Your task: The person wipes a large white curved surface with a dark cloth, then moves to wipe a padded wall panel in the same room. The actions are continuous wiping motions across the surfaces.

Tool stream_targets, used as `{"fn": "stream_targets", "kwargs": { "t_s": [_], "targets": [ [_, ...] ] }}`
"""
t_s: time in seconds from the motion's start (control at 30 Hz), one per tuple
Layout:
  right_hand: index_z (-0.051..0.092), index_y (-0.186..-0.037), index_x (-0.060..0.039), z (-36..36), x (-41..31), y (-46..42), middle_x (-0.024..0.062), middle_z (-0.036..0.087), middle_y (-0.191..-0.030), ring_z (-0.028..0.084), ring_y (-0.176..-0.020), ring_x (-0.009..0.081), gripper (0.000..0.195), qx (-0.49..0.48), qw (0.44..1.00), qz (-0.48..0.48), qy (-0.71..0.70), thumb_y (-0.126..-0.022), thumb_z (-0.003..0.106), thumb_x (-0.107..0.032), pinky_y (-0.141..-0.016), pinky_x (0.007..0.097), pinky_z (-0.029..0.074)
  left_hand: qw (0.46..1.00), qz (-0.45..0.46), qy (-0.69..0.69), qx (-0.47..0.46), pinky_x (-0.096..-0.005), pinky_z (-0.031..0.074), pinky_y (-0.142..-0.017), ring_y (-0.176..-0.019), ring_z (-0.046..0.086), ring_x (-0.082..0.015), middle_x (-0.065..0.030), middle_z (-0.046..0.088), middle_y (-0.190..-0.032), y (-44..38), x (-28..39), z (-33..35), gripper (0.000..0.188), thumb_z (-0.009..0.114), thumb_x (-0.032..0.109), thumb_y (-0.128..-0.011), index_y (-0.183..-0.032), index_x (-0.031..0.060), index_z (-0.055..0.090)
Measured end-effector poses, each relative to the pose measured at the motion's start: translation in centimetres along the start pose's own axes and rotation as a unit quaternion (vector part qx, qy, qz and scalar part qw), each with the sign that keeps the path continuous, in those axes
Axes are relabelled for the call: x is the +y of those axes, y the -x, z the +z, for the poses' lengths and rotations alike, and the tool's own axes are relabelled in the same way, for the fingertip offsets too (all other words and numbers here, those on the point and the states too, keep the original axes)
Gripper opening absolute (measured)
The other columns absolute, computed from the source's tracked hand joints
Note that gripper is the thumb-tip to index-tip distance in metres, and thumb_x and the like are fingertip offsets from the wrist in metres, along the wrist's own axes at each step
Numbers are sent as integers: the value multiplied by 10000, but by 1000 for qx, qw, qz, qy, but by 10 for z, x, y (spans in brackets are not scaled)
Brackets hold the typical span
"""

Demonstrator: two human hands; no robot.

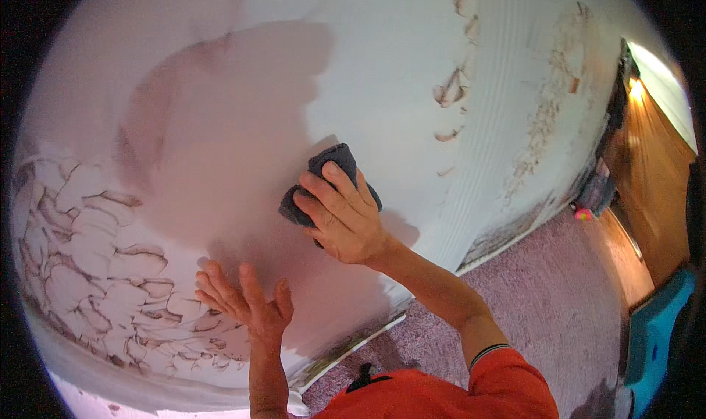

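My right hand (347, 215) presses a dark grey cloth (341, 157), folded into a pad, against a broad pale painted surface (380, 88). Its fingers are spread over the pad. Around the cloth, the surface carries a large dusky-pink patch (237, 143) with uneven edges beside the lighter bluish-white area. Lower left, my left hand (245, 297) is raised with its fingers apart and nothing in it. It hovers at or just off the surface; whether it touches cannot be told.
Brown outlined scale-like shapes (121, 286) cover the surface's lower left. Smaller brown marks (452, 93) run down its right half. A purplish carpet-like floor (529, 275) lies beyond its lower edge. At the far right are a blue plastic object (659, 325) and a brown sheet (651, 182).
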State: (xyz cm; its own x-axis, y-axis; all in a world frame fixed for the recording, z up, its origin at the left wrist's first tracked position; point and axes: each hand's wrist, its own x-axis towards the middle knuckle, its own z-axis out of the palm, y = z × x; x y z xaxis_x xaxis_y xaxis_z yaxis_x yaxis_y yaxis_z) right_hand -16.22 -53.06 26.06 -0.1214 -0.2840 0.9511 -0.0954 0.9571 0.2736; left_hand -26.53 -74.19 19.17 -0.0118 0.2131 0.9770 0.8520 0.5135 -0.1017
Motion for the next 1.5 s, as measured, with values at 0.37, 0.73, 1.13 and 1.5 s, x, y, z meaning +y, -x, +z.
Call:
{"fn": "stream_targets", "kwargs": {
  "t_s": [0.37, 0.73, 1.13, 1.5],
  "targets": [
    [601, -1408, -58, -90, -8, 49, 163, 482, -1582, 376, -1520, 377, 670, -84, 983, 95, 131, -805, 804, -267, -1184, 620, 310, 983, 22, 180, 17, -714, 161, -1185, -1522, 251, -505, -264, 269, -1662, -4, 58, 42, 660, 468, 536, -1075, -1562, 94, 409],
    [610, -1422, -64, -199, -70, 82, 146, 521, -1560, 425, -1496, 370, 627, -103, 947, 155, 263, -851, 766, -271, -1226, 580, 245, 954, 96, 285, -10, -729, 91, -1186, -1539, 212, -527, -296, 248, -1666, -5, 125, 43, 631, 468, 480, -1073, -1588, 127, 373],
    [643, -1395, -93, -310, -146, 104, 114, 565, -1529, 451, -1484, 321, 606, -107, 932, 180, 297, -846, 782, -308, -1249, 558, 215, 922, 134, 362, 27, -716, 177, -1169, -1519, 248, -533, -304, 273, -1657, 3, 216, -41, 628, 450, 476, -1084, -1603, 130, 372],
    [654, -1372, -104, -456, -240, 129, 111, 585, -1504, 446, -1477, 347, 522, -137, 891, 209, 378, -903, 746, -315, -1228, 582, 243, 885, 148, 440, -35, -701, 76, -1208, -1539, 205, -538, -343, 267, -1641, 38, 319, -145, 603, 490, 474, -1072, -1560, 136, 381]
  ]
}}
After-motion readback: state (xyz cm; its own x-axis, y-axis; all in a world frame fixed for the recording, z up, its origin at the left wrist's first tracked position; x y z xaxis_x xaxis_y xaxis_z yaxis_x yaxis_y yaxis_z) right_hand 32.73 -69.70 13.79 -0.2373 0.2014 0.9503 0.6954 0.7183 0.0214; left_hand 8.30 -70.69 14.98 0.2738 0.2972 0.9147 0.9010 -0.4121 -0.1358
